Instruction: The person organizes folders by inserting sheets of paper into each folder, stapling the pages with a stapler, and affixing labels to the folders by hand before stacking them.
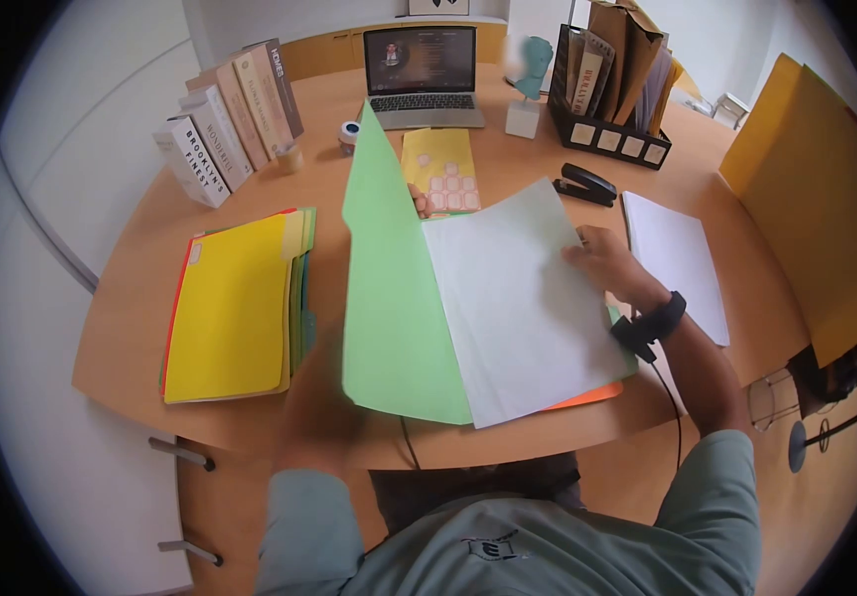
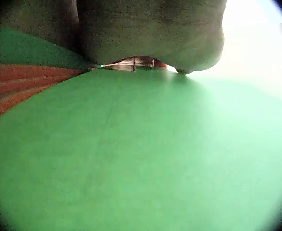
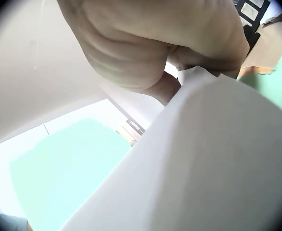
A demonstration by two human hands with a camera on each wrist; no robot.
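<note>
A green folder [image 1: 394, 298] stands partly open in the head view, its left cover raised. White paper [image 1: 523, 308] lies tilted over its right side. My right hand [image 1: 612, 266] pinches the paper near its upper right edge; the right wrist view shows thumb and fingers of that hand [image 3: 165, 43] on the bent edge of the paper [image 3: 218, 154]. The cover hides most of my left hand [image 1: 419, 201], whose fingers show at the fold's upper end. In the left wrist view, this hand [image 2: 150, 33] is against the green folder [image 2: 131, 154], gripping it.
Yellow and other folders [image 1: 230, 308] lie at the left, with upright books [image 1: 215, 144] behind. A laptop [image 1: 421, 74], a yellow card [image 1: 438, 159], a small bust [image 1: 533, 74] and a black file holder [image 1: 612, 139] stand or lie farther back. Right: stapler [image 1: 585, 185], white paper stack [image 1: 675, 258].
</note>
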